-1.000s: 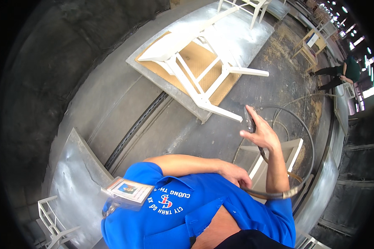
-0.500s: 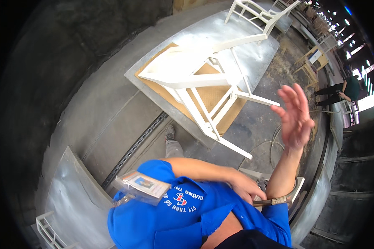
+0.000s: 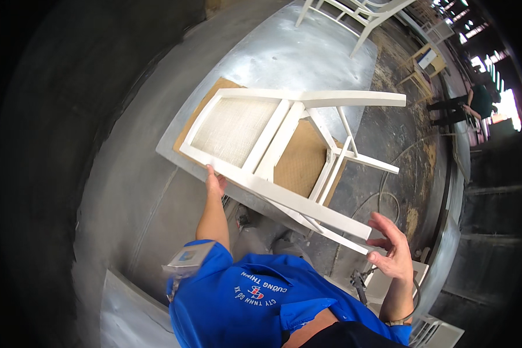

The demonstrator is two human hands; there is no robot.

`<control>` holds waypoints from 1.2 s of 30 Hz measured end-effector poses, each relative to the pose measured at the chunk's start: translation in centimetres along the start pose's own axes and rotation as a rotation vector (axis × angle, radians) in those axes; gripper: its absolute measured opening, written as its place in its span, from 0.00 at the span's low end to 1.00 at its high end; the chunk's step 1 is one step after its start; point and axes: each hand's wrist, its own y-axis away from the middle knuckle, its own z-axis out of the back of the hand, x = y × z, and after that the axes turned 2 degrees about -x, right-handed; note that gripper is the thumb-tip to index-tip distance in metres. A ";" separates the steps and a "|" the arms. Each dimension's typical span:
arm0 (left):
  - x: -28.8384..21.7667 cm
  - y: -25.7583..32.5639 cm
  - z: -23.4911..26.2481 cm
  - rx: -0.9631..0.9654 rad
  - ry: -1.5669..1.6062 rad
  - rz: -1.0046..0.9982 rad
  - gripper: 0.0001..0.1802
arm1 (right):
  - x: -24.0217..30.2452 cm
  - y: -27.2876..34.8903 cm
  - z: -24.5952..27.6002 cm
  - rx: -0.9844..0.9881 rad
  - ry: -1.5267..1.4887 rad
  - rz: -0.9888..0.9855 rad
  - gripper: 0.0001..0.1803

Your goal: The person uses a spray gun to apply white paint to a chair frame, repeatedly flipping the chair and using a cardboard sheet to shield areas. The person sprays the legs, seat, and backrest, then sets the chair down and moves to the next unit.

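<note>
Badge holder (image 3: 185, 268), one, clear, worn at the left shoulder of a blue shirt (image 3: 226, 310); contents, one card (image 3: 198, 255) bearing a small picture. White chair (image 3: 304, 203), one, lying backrest uppermost on a brown board (image 3: 300, 159), itself laid on a metal-topped table (image 3: 296, 58) before the person. Finish: white all over on rails and legs; backrest filled with a pale woven panel (image 3: 236, 130); frame open beyond it, the board showing through; legs pointing toward the right, joined by slender bars. Left hand (image 3: 216, 183): fingertips at the near backrest rail, at its lower left part; whether clenched on the rail cannot be told, the edge hiding part of the fingers. Right hand (image 3: 393, 248): unclosed, fingers spread and half curled just beside the near leg ends; contact with them cannot be told. Dark metal tool (image 3: 359, 285), one, near the right forearm, partly hidden. Second white chair (image 3: 362, 20), at the far end of the same table. Wooden chair (image 3: 439, 61), on the floor beyond, near a co-worker (image 3: 480, 103) in a dark top.
</note>
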 end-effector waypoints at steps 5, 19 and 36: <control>-1.7 -2.9 -3.0 0.140 0.270 0.014 0.40 | 2.8 -3.4 -1.7 0.036 0.219 0.043 0.40; -2.8 8.9 -8.7 0.255 0.470 -0.143 0.27 | 3.1 -9.9 8.3 0.246 1.110 -0.084 0.19; -14.8 24.6 -31.1 0.381 0.012 -0.844 0.29 | -21.4 -3.0 23.3 -0.218 0.701 0.264 0.12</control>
